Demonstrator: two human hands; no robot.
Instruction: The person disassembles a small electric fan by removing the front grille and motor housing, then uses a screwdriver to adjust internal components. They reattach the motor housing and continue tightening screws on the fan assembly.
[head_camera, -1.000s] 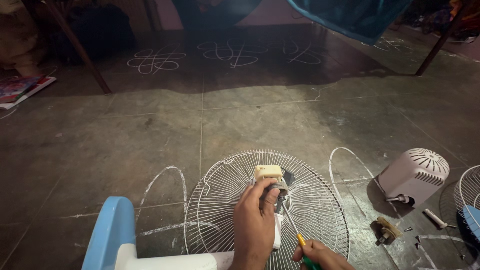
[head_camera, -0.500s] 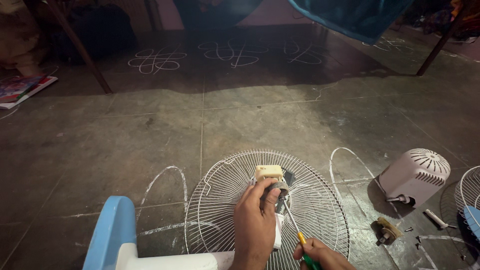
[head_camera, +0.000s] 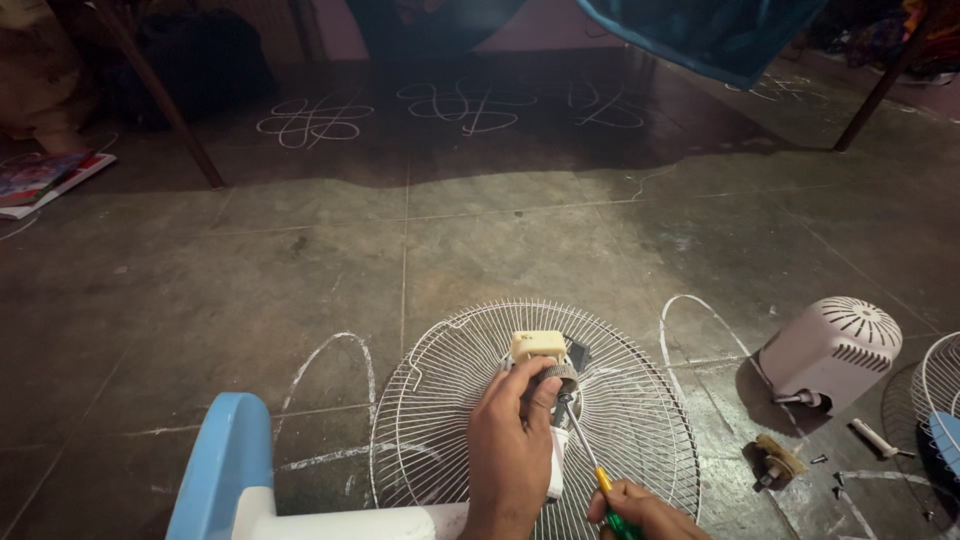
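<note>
My left hand (head_camera: 512, 448) grips the fan motor (head_camera: 541, 362), a cream and grey block at the hub of a round white wire fan guard (head_camera: 445, 400). My right hand (head_camera: 645, 512), at the bottom edge, holds a screwdriver (head_camera: 588, 455) with a yellow and green handle. Its metal shaft slants up to the motor, with the tip right beside my left thumb. The guard lies nearly flat over the white fan stand (head_camera: 345, 522) with its light blue part (head_camera: 220, 470).
A white domed motor cover (head_camera: 835, 350) lies on the stone floor at the right. Near it are a small brown part (head_camera: 775, 460), a white peg (head_camera: 875, 437) and loose screws. Another guard (head_camera: 935, 385) shows at the right edge. Chalk floor patterns (head_camera: 315, 118) lie far ahead, books (head_camera: 40, 180) at left.
</note>
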